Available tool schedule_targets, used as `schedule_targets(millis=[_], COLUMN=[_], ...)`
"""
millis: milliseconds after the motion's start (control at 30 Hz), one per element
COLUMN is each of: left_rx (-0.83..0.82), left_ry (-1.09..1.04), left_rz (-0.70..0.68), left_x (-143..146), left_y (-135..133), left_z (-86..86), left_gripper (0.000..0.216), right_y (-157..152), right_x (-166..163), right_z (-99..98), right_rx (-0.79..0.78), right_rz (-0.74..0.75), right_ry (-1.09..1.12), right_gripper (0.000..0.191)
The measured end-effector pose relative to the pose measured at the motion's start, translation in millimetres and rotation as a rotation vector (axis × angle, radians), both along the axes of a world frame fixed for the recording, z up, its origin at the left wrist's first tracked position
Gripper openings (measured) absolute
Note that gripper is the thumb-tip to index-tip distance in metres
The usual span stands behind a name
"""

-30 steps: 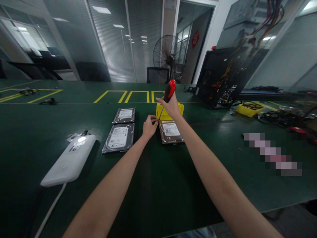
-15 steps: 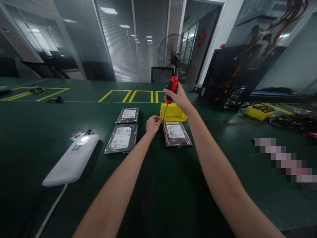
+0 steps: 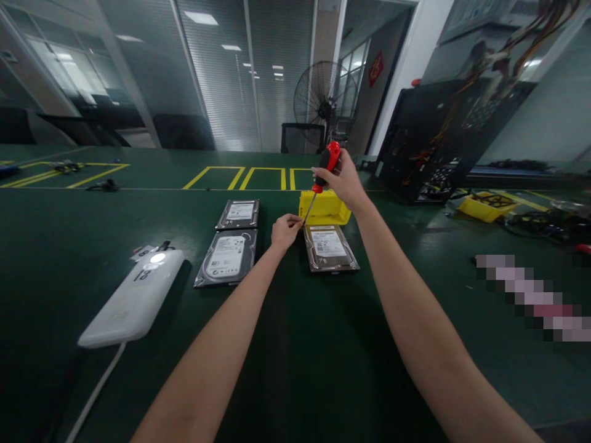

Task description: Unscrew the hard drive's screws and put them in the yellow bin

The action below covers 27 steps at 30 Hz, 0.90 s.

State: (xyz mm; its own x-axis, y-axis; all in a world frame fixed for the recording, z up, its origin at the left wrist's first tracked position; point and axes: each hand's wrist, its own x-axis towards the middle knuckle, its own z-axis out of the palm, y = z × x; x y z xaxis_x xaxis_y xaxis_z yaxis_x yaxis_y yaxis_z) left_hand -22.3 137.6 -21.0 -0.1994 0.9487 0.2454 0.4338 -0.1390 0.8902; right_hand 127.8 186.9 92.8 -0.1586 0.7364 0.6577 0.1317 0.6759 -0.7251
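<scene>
My right hand is wrapped round the red and black handle of a screwdriver, which leans with its tip down and to the left. The tip ends at my left hand's fingertips. My left hand is closed in a pinch there; whatever lies between its fingers is too small to make out. Just right of the fingertips lies a hard drive, label up, its far left corner close to the screwdriver tip. Directly behind that drive stands a yellow plastic bin, partly covered by the screwdriver and my right hand.
Two more hard drives lie left of my left hand. A white power bank with a cable is at the left. Farther right are a black computer case, another yellow bin and dark cables on the green table.
My right hand and the screwdriver handle have shifted right, so the shaft leans more. The tip and my left hand stay almost in place.
</scene>
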Motion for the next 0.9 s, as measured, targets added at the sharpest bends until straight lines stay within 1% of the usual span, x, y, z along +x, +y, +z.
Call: schedule_targets(millis=[233, 433, 600, 900], left_rx=[0.012, 0.015, 0.011, 0.014], left_ry=[0.017, 0.040, 0.045, 0.031], left_rz=[0.005, 0.024, 0.025, 0.014], left_x=[0.0, 0.9, 0.7, 1.0], left_y=[-0.6, -4.4, -5.3, -8.4], left_z=[-3.0, -1.6, -1.0, 1.2], left_gripper=[0.005, 0.005, 0.004, 0.006], right_y=[-2.4, -9.3, -12.5, -9.1], right_x=[0.7, -6.0, -7.3, -3.9], right_z=[-0.5, 2.5, 3.8, 2.4], right_rx=[0.007, 0.039, 0.045, 0.015], right_rz=[0.003, -0.025, 0.014, 0.007], right_ry=[-0.021, -0.035, -0.026, -0.061], right_gripper=[0.043, 0.040, 0.040, 0.041])
